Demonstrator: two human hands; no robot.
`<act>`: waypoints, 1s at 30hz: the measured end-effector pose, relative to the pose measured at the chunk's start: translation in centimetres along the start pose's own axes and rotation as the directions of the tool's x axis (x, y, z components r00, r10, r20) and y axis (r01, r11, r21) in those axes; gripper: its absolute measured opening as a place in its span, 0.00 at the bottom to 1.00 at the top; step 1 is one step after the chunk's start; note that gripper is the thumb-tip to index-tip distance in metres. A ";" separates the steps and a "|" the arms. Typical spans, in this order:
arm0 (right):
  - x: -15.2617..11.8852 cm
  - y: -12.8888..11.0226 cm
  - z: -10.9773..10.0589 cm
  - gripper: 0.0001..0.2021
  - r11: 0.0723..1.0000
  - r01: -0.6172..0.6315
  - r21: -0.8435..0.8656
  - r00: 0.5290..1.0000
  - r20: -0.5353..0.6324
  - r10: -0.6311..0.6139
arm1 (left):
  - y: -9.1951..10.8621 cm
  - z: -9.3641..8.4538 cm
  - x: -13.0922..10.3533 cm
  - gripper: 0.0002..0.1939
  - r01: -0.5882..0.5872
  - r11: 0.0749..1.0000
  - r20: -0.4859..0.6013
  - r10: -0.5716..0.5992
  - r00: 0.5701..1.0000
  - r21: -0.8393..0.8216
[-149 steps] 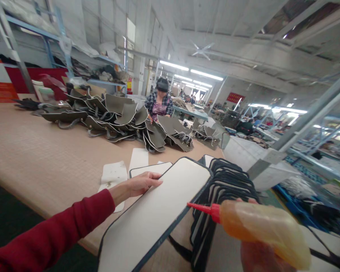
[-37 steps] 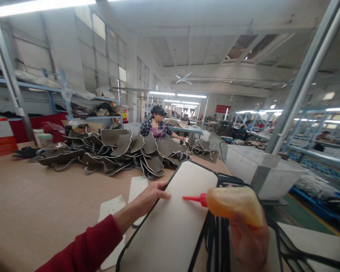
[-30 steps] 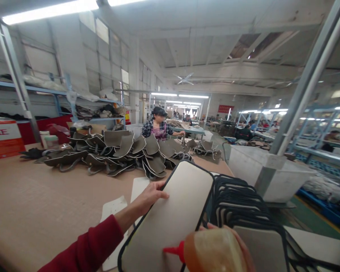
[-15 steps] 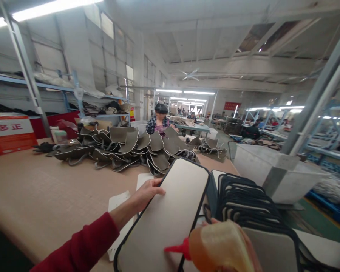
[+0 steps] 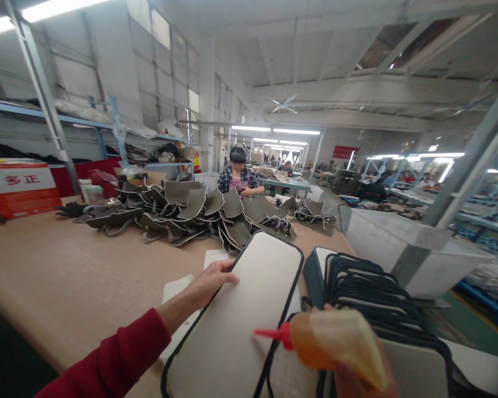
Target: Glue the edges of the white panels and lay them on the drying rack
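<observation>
My left hand (image 5: 216,281) grips the left edge of a long white panel (image 5: 255,293) with rounded corners and dark edging, thumb on its face. The panel slants up from the table. In my right hand (image 5: 357,376) is a squeeze bottle (image 5: 336,342) of amber liquid, lying nearly level. Its red nozzle points left over the lower part of the panel; whether the tip touches cannot be made out. Part of my right hand is hidden behind the bottle. Flat white pieces (image 5: 218,257) lie under and beside the panel.
Right of the panel stands a row of similar dark-edged panels (image 5: 365,293). Curved grey-brown pieces (image 5: 191,207) are heaped across the table (image 5: 87,276). A red and white box (image 5: 22,188) sits at the left. Beyond the heap is a co-worker (image 5: 238,174); a white bin (image 5: 398,237) is at the right.
The bottle in my right hand has moved up and to the right along the panel. My left hand keeps its hold. The co-worker's hands show more clearly, and the view has shifted slightly.
</observation>
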State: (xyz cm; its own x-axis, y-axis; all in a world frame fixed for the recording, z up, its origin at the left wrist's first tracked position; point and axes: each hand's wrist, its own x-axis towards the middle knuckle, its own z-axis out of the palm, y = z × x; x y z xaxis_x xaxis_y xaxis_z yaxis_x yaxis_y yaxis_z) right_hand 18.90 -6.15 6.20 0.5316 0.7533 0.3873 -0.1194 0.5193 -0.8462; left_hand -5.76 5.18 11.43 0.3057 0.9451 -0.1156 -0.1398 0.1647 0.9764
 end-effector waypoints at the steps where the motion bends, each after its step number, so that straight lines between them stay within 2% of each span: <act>1: 1.3 -0.5 0.6 0.33 0.998 0.044 0.052 0.999 -0.027 -0.043 | 0.1 0.1 -0.1 0.29 0.006 1.000 0.022 -0.006 1.000 0.000; 3: 3.7 -1.0 1.5 0.30 0.970 0.211 0.117 0.965 -0.184 -0.188 | 0.2 0.6 -0.2 0.29 0.024 0.999 0.065 -0.023 0.998 -0.021; 5: 4.3 -0.5 1.9 0.31 0.964 0.241 0.110 0.954 -0.206 -0.216 | 0.3 0.9 -0.1 0.31 0.038 0.998 0.073 -0.034 0.997 -0.050; 6: 3.7 0.1 1.8 0.32 0.975 0.198 0.096 0.969 -0.167 -0.180 | 0.3 0.9 0.0 0.31 0.046 0.997 0.063 -0.042 0.997 -0.058; 7: 2.7 0.8 1.5 0.34 0.991 0.102 0.091 0.993 -0.068 -0.096 | 0.3 0.8 0.2 0.31 0.050 0.997 0.047 -0.048 0.998 -0.060; 9: 0.3 2.0 0.9 0.35 1.000 0.000 -0.006 0.998 0.064 0.001 | 0.0 0.4 0.7 0.32 0.057 0.997 0.014 -0.056 0.998 -0.051; 11: -0.8 2.4 0.7 0.36 0.999 -0.050 -0.004 0.992 0.116 0.050 | -0.2 0.1 1.0 0.32 0.046 0.998 0.011 -0.045 0.999 -0.043; 12: -0.4 2.2 0.9 0.36 0.999 -0.046 0.013 0.995 0.087 0.045 | -0.3 0.1 1.0 0.32 0.037 0.999 0.022 -0.036 0.999 -0.040; 14: 1.8 1.4 1.7 0.38 0.999 0.015 0.044 0.999 -0.042 -0.013 | -0.2 0.5 0.8 0.33 0.028 0.999 0.056 -0.027 0.998 -0.017; 16: 4.5 0.8 2.6 0.39 0.987 0.160 0.006 0.973 -0.168 -0.157 | 0.1 1.1 0.4 0.32 0.028 0.999 0.076 -0.029 0.997 0.015; 18: 5.5 0.8 3.2 0.41 0.979 0.202 -0.012 0.961 -0.191 -0.200 | 0.4 1.7 0.3 0.31 0.027 0.999 0.065 -0.029 0.997 0.035; 20: 3.9 1.3 3.4 0.40 0.989 0.147 -0.013 0.984 -0.103 -0.147 | 0.4 1.9 0.5 0.30 0.027 0.999 0.039 -0.028 0.999 0.029; 21: 2.5 1.6 3.3 0.39 0.997 0.071 -0.026 0.998 0.000 -0.071 | 0.3 1.8 0.7 0.30 0.025 0.999 0.025 -0.025 0.999 0.024; 22: 1.1 1.7 3.1 0.37 1.000 -0.012 -0.028 0.995 0.096 0.014 | 0.2 1.6 0.8 0.29 0.022 1.000 0.015 -0.022 1.000 0.020; 24: -0.8 1.5 2.8 0.37 0.997 -0.073 0.018 0.985 0.155 0.070 | -0.1 1.1 1.1 0.29 0.016 1.000 -0.001 -0.016 1.000 0.013; 26: -0.5 0.8 2.7 0.37 0.996 -0.052 0.070 0.995 0.091 0.046 | -0.2 0.7 1.0 0.30 0.019 1.000 -0.002 -0.019 1.000 0.014; 29: 2.4 0.2 2.4 0.35 0.990 0.118 0.081 0.987 -0.120 -0.108 | -0.3 0.7 0.7 0.31 0.020 1.000 0.016 -0.020 1.000 0.008; 30: 3.1 0.5 2.2 0.36 0.988 0.137 0.066 0.978 -0.168 -0.124 | -0.3 0.7 0.6 0.31 0.014 1.000 0.013 -0.015 1.000 0.007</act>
State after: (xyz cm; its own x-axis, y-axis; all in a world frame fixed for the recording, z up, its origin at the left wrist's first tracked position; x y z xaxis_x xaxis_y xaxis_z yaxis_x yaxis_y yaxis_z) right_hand 18.66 -2.69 7.78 0.6754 0.6045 0.4224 -0.1009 0.6432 -0.7590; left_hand -4.87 5.51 11.15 0.3199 0.9388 -0.1275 -0.1284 0.1763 0.9759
